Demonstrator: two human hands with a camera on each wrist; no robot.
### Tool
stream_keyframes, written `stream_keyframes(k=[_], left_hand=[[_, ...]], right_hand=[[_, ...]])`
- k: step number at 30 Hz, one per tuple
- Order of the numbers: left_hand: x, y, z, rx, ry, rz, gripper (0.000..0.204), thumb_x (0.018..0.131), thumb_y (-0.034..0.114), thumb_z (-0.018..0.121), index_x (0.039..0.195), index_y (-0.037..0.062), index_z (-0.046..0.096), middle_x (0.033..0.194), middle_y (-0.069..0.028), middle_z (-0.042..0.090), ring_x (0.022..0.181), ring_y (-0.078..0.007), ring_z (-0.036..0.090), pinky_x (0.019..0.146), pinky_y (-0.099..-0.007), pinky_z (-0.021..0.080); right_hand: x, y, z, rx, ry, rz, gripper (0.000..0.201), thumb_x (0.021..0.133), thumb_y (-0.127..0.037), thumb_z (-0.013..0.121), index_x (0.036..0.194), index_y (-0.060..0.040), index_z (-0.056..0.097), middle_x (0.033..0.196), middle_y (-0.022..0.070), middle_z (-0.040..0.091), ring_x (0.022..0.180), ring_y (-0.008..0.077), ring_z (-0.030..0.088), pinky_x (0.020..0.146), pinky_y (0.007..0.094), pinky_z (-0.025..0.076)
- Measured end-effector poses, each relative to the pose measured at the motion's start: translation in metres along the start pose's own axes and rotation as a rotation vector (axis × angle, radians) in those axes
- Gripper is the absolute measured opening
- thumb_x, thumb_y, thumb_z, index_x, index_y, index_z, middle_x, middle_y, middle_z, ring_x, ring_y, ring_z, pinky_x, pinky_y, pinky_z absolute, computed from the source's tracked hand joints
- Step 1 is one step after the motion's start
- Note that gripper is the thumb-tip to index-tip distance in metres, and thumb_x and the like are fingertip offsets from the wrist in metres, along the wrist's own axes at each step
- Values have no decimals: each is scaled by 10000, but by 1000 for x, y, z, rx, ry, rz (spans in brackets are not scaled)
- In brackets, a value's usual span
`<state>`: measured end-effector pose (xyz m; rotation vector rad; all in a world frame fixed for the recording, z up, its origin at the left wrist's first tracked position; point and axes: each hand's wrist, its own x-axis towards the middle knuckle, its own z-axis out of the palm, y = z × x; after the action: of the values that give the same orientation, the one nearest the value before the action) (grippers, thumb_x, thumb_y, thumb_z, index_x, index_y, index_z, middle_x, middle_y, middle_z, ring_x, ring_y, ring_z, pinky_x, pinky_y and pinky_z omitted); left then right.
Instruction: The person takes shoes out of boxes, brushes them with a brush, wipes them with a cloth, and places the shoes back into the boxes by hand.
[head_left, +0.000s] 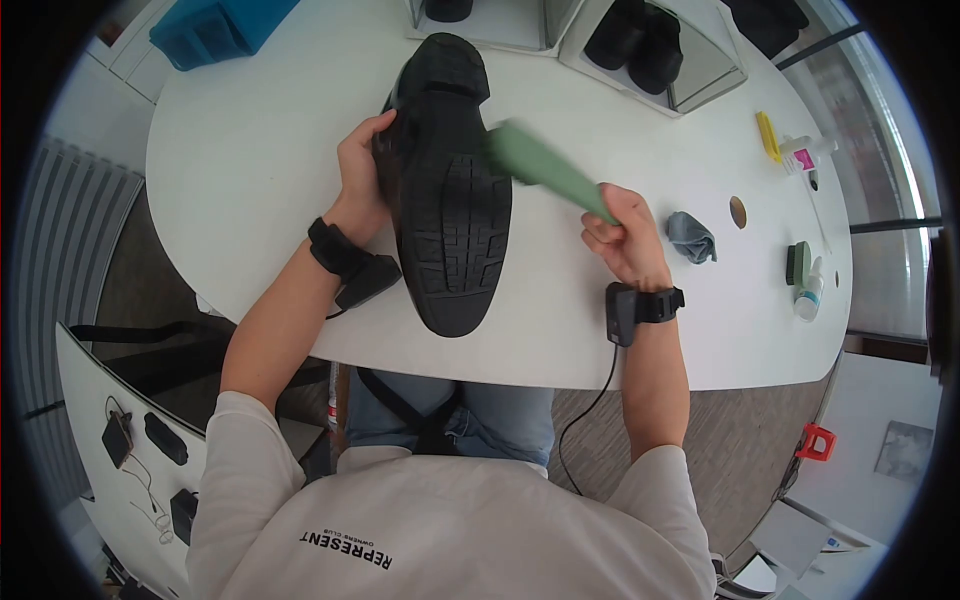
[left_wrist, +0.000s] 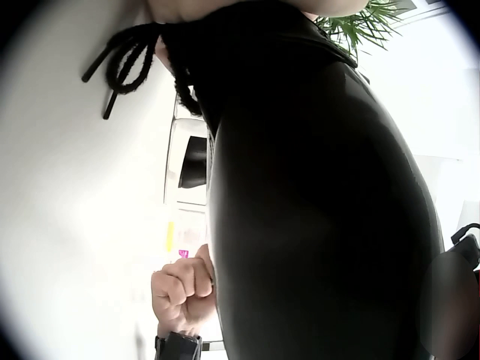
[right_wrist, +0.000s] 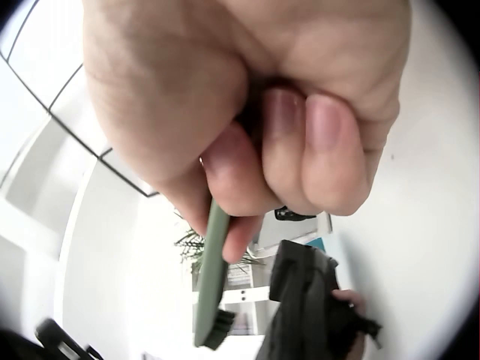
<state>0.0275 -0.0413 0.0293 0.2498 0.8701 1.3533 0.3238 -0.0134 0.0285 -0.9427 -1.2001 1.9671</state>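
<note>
A black lace-up shoe [head_left: 450, 220] is held sole up, its heel pointing away from me. My left hand [head_left: 362, 170] grips its left side near the heel, with some fingers hidden behind the shoe. In the left wrist view the shiny black upper [left_wrist: 315, 195] fills the middle and its laces [left_wrist: 131, 64] dangle. My right hand [head_left: 630, 235] holds a green brush [head_left: 550, 168] by the handle, fingers curled round it. The brush head, blurred, is right at the right edge of the sole. Short dark bristles [right_wrist: 220, 330] show in the right wrist view.
On the white table [head_left: 560, 320] a crumpled grey cloth [head_left: 692, 237] lies right of my right hand. Farther right are a green block-shaped item [head_left: 798, 263], a white bottle [head_left: 810, 292] and a yellow item [head_left: 768, 137]. Boxes with black shoes [head_left: 635, 45] stand at the back; a teal case [head_left: 215, 30] sits back left.
</note>
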Motion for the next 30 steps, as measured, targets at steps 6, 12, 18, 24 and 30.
stream_keyframes(k=[6,12,18,24,30], left_hand=[[0,2,-1,-99,-19,-44,432,868,364,479,1093,9,580,1041,-157,632,970,-286,587,896,-389,452],[-2,0,2,-58,19,-37,442,865,366,479,1112,11,571,1065,-158,623,978,-292,588,908,-399,448],[2,-1,-7,-122,-48,-83,470,873,370,459,1147,0,553,1115,-159,613,980,-294,591,917,-405,446],[-5,2,4,-106,-56,-32,485,873,369,465,1184,3,539,1107,-161,612,995,-306,585,931,-409,439],[-3,-4,4,-38,48,21,450,866,368,497,1145,21,565,1081,-144,622,966,-280,595,902,-387,454]], right_hand=[[0,-1,-8,174,11,-48,328,961,-281,546,719,-64,497,538,-77,294,457,36,206,409,216,187],[1,-4,-7,23,132,10,330,967,-285,535,719,-71,498,535,-82,275,453,37,198,396,215,176],[-6,-5,-9,86,33,-3,330,955,-277,560,701,-74,505,527,-83,288,447,31,195,395,211,174],[-4,-1,-11,73,-8,32,334,947,-278,576,703,-59,511,530,-80,302,450,30,200,405,216,173],[-5,1,8,48,-68,59,337,943,-282,586,703,-57,514,535,-81,289,452,28,205,417,209,172]])
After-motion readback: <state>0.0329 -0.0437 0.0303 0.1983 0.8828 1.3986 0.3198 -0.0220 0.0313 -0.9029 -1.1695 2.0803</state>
